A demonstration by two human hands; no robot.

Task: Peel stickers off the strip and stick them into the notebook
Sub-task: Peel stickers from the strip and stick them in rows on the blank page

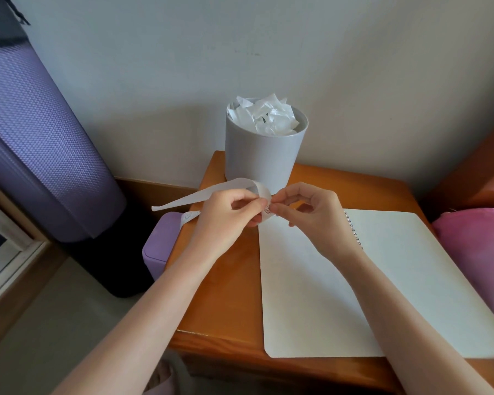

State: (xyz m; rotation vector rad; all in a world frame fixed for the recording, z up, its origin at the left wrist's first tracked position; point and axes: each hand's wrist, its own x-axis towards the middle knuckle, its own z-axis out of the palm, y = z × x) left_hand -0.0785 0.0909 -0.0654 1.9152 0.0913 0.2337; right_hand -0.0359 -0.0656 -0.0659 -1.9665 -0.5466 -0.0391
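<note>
Both hands are raised just above the surface, at the far left corner of the notebook. My left hand grips the sticker strip, fingers curled round it. The white strip loops over the top of that hand; one tail runs out to the left past the surface edge, and a second, printed tail hangs just below it. My right hand pinches a small printed sticker between thumb and forefinger, right where the strip bends; the other fingers are curled above. Whether the sticker has come free of the backing cannot be told.

The notebook lies open and flat on the wooden surface, its visible pages blank, spiral binding partly hidden behind my right wrist. A grey bin stands at the back of the surface against the wall, filled to the rim with crumpled white paper. A purple box sits beside the left edge, lower down. A rolled purple mat leans at the far left. Pink fabric shows at the right.
</note>
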